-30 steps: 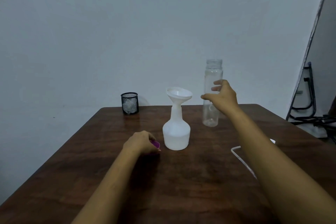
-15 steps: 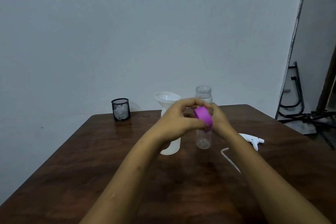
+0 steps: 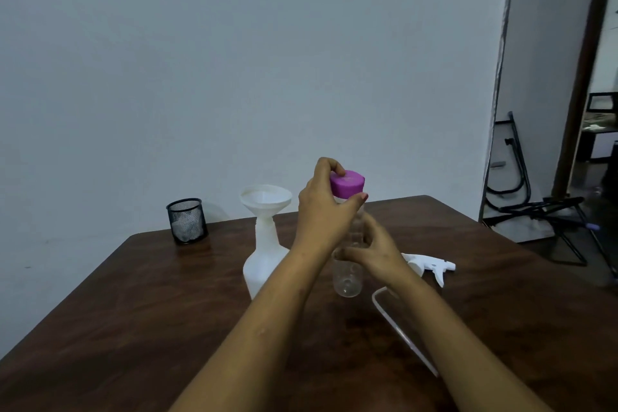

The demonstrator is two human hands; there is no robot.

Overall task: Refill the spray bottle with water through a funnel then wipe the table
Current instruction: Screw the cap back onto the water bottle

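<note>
A clear plastic bottle stands upright on the brown table, looking empty. My right hand grips its middle. My left hand holds the purple cap on top of the bottle's mouth, fingers curled round it. To the left stands the white spray bottle with a white funnel seated in its neck. The white spray head lies on the table to the right, its thin tube running toward me.
A black mesh cup holding something pale stands at the table's back left. A grey wall rises behind the table. A black metal stand sits on the floor past the table's right edge.
My left hand picked the purple cap off the table and brought it up onto the clear bottle's mouth. My right hand slid lower on the bottle.
</note>
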